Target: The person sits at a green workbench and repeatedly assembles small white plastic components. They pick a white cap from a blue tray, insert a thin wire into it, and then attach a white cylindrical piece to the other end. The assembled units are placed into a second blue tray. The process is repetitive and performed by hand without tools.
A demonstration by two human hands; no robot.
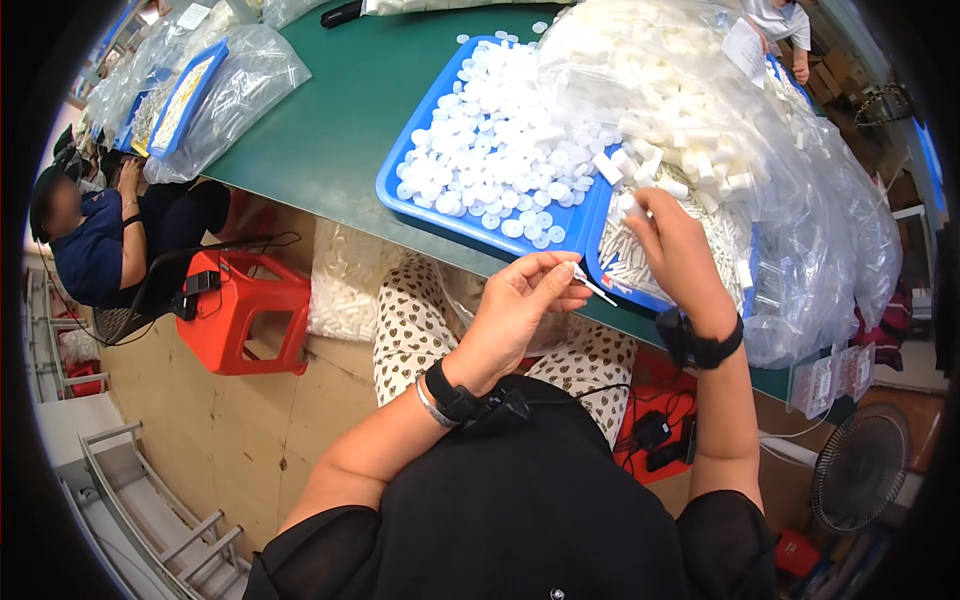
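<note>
My left hand [522, 305] pinches a thin white stick [598, 291] between thumb and fingertips, just off the table's front edge. Its free end points right and down. My right hand [684, 252] is closed on a short white cylinder [630, 205], held between thumb and forefinger above a blue tray [597, 262] of slim white sticks [622, 262]. Left of that stands another blue tray [388, 180], heaped with small translucent discs [490, 150]. More white cylinders [655, 165] spill from a clear plastic bag [650, 70] onto the sticks.
On the green table [330, 120], a clear bag and a tilted blue tray [188, 97] lie far left. A co-worker [95, 235] sits there, near a red stool [245, 315]. A fan [860, 468] stands at lower right. Another person [785, 25] is at the far right.
</note>
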